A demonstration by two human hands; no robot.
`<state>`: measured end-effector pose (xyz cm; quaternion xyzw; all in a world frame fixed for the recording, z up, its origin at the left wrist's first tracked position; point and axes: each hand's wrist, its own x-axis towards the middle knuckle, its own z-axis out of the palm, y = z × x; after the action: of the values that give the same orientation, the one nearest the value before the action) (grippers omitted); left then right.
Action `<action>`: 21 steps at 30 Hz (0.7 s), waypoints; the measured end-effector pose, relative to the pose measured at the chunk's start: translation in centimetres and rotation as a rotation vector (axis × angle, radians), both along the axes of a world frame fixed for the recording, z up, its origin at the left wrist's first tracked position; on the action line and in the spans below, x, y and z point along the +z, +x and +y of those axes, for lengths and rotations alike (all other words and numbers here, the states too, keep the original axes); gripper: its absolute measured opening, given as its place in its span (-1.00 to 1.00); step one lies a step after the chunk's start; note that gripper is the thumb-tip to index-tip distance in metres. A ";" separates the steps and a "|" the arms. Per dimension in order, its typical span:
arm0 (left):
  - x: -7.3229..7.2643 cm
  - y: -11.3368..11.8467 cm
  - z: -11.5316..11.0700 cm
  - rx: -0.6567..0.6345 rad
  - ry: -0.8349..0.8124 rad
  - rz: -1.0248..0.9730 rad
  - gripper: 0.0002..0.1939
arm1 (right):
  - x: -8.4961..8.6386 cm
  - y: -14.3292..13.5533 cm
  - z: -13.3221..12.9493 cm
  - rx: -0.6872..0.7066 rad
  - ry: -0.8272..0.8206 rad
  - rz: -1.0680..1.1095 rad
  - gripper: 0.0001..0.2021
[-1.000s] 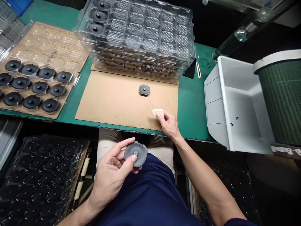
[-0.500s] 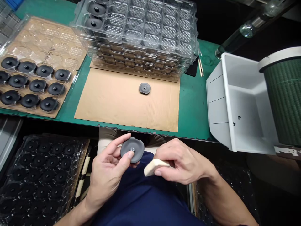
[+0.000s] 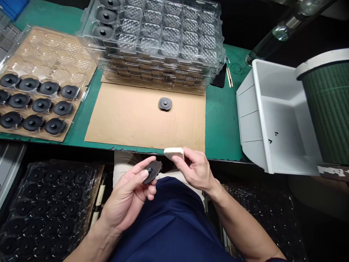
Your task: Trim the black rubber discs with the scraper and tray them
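Note:
Between thumb and fingers, my left hand (image 3: 133,189) grips a round black disc (image 3: 154,172) with a small central hub, tilted on its edge side. My right hand (image 3: 195,167) pinches a pale, flat block (image 3: 173,152) a little above and to the right of the disc, not touching it. Both hands are over my lap, just in front of the table edge. A second black disc (image 3: 165,104) lies flat on the cardboard sheet (image 3: 131,116).
A stack of clear trays (image 3: 160,47) stands behind the cardboard. At the left is a clear tray (image 3: 43,69) partly filled with black discs. A white bin (image 3: 283,134) sits at the right, beside a green cylinder (image 3: 327,109). More filled trays (image 3: 49,207) are low at the left.
My left hand has turned the disc from facing me to a steep tilt. My right hand has moved up and left with the pale block, which is now turned level.

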<state>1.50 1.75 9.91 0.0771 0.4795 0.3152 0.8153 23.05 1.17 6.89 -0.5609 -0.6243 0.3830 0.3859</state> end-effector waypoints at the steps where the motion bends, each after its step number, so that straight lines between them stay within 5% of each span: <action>1: 0.0 0.0 0.0 0.006 -0.020 -0.008 -0.43 | -0.4 0.1 0.1 -0.045 -0.016 -0.015 -0.69; 12: -0.1 0.4 0.2 0.032 -0.066 -0.046 -0.44 | -0.5 -0.7 -0.2 -0.087 -0.111 0.069 -0.71; 21: 0.1 1.0 -1.0 -0.004 0.255 0.250 -0.31 | 0.0 -1.4 -0.1 -0.101 -0.125 0.167 -0.71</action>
<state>2.48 0.72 10.03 0.2193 0.5333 0.3595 0.7336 21.64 1.02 6.90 -0.5806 -0.5361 0.4466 0.4196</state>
